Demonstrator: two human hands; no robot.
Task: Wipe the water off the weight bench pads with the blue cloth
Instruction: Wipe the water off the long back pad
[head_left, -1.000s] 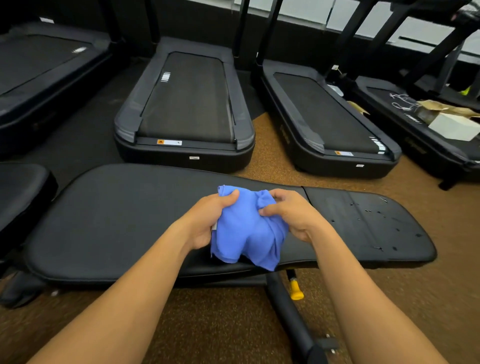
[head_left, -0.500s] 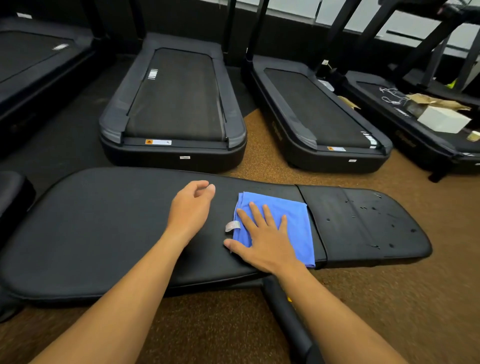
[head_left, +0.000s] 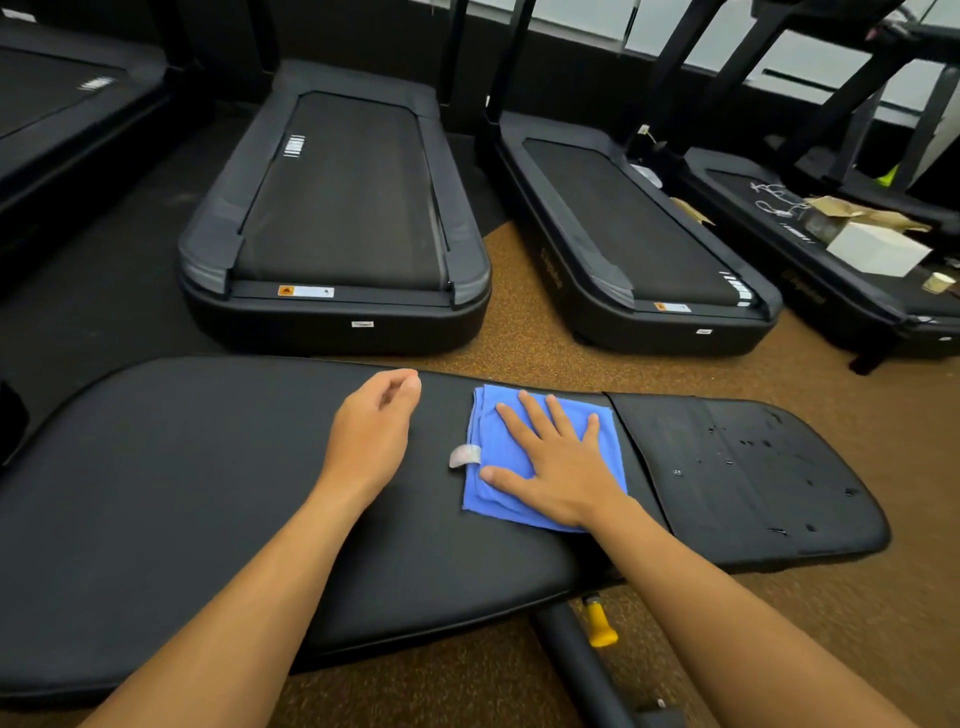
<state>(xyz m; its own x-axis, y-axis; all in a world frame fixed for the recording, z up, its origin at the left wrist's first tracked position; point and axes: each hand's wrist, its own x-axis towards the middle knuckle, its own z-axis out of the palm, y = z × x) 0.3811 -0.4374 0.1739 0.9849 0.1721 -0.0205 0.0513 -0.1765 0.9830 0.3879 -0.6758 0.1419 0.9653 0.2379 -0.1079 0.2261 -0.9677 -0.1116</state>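
Since a second ago the blue cloth (head_left: 545, 457) has gone from being bunched between both hands to lying folded flat on the bench, and the left hand (head_left: 371, 436) has let go of it.

Largest is the long back pad (head_left: 182, 493), black and smooth, running across the view. Just right of it, across a narrow seam, is the shorter seat pad (head_left: 753, 467), dotted with small water drops. Behind the bench stand treadmills (head_left: 337, 208) on brown floor (head_left: 519, 332).

Near the right end of the long pad lies the cloth, a neat blue rectangle with a small white tag (head_left: 465, 456) sticking out at its left edge. On it presses the right hand (head_left: 558, 467), flat, fingers straight and spread. Left of the cloth, apart from it, the left hand is over the pad, fingers loosely curled, holding nothing.
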